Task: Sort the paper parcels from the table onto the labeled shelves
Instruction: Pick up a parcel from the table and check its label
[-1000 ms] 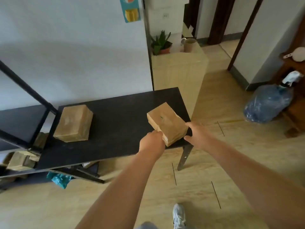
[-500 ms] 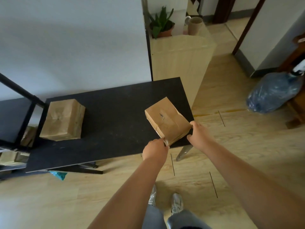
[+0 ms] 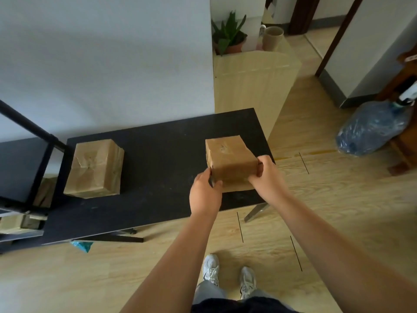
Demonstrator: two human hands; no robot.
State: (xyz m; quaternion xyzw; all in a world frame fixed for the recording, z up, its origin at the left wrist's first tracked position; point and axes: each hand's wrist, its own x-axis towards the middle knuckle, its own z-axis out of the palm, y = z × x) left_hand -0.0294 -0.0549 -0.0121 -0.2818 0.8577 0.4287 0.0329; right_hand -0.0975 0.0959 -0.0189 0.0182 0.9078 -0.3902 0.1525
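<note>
The held parcel (image 3: 229, 162) is a brown paper block at the right end of the black desk (image 3: 158, 159), near its front edge. It is tilted, and I cannot tell if its bottom touches the desk. The left hand (image 3: 204, 195) grips its near left corner, at 7 o'clock from the parcel's middle. The right hand (image 3: 265, 175) grips its right side, at 4 o'clock, with the fingers closed around the edge. A second parcel (image 3: 96, 169) lies flat on the left end of the desk, at 9 o'clock and well apart from the first one. The black shelf frame (image 3: 42, 154) stands just beside it, at the left border, and more parcels (image 3: 20, 222) lie on its lower level. At 12 o'clock, behind the desk, stands a light wooden cabinet (image 3: 252, 86) with a plant (image 3: 229, 33) and a cup (image 3: 272, 38) on top.
</note>
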